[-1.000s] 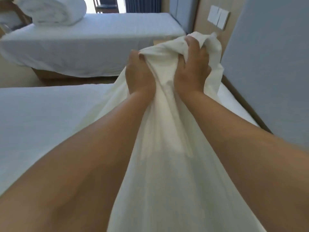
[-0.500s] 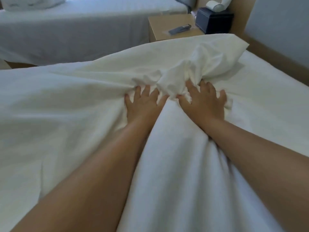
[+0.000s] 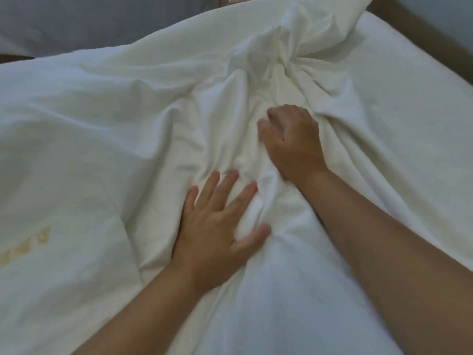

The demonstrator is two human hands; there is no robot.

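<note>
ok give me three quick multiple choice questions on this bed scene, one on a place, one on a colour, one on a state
1. Where is the right hand compared with the left hand?
A. nearer the camera
B. farther up the sheet
C. off the bed

2. What colour is the lettering on the sheet?
A. yellow
B. red
C. black

3. How does the left hand lie?
A. in a fist round a fold
B. lifted clear of the sheet
C. flat, fingers spread

Answers:
1 B, the right hand sits beyond the left, toward the bunched end.
2 A, faded yellow marks show at the lower left.
3 C, its straight fingers rest on the fabric.
</note>
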